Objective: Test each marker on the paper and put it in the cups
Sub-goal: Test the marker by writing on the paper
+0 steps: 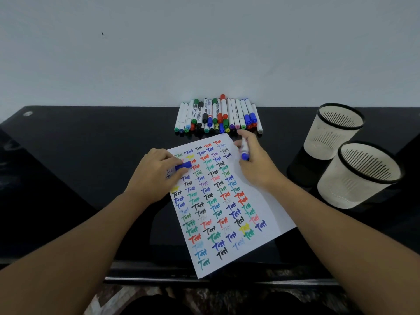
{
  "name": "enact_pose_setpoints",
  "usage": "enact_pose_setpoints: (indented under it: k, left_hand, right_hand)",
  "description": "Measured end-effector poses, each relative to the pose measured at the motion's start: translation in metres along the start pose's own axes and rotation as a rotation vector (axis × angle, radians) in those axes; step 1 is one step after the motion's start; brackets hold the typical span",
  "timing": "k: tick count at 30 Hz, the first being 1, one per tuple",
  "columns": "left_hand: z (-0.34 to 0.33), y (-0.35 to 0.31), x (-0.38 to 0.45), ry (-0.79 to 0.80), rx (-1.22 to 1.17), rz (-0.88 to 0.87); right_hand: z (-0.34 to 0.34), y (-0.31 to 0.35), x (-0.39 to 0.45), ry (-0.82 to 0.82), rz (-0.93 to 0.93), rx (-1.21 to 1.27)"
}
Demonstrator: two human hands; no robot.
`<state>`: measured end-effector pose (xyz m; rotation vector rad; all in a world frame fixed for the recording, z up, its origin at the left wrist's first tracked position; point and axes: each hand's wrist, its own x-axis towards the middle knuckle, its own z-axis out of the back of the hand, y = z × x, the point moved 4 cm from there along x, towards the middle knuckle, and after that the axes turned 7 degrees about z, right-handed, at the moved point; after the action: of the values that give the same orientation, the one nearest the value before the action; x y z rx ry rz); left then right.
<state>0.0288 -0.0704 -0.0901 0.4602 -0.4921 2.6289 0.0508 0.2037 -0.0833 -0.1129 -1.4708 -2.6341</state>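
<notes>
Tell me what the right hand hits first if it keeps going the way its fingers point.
Probably the row of markers against the wall: the right hand, holding a blue marker, points up-left toward its near ends. Depth is unclear.

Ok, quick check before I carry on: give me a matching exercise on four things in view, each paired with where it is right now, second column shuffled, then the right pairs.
Things:
1. blue cap
2. blue marker
3. marker pile
4. cups

Places:
A. at the table's far edge, against the wall
B. gripped in the right hand
C. on the table right of the paper
D. pinched in the left hand, over the paper

Pairs: 1-D, 2-B, 3-A, 4-C
</notes>
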Motion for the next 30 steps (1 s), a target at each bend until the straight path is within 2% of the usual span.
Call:
enact_pose_setpoints:
  k: [3, 7, 8, 10, 13, 16, 25, 30]
  left_hand:
    - [0.0, -0.001, 0.0, 0.031, -0.001, 0.001]
    - [0.001, -0.002, 0.005, 0.094, -0.041, 0.046]
    - [0.002, -0.003, 0.007, 0.103, -0.054, 0.066]
    - [0.005, -0.009, 0.01, 0.099, -0.1, 0.091]
    - [0.005, -0.023, 0.01, 0.075, -0.178, 0.097]
    - [0.004, -0.032, 0.008, 0.068, -0.235, 0.119]
    - [0.006, -0.037, 0.005, 0.101, -0.27, 0.188]
    - [0.007, -0.044, 0.005, 0.113, -0.258, 0.107]
  right_hand:
    - [0.005, 0.01, 0.001, 0.096, 0.012, 0.02]
    - [0.02, 0.017, 0.001, -0.143, 0.065, 0.034]
    - [0.021, 0.017, 0.001, -0.153, 0.067, 0.042]
    - [0.015, 0.02, 0.0, -0.04, 0.083, 0.001]
    - [0.004, 0.025, -0.003, 0.127, 0.113, -0.259]
    - [0.0, 0.025, -0.006, 0.153, 0.149, -0.426]
    - [0.002, 0.025, -0.013, 0.175, 0.212, -0.436]
    - [-0.005, 0.033, -0.011, 0.197, 0.249, -0.46]
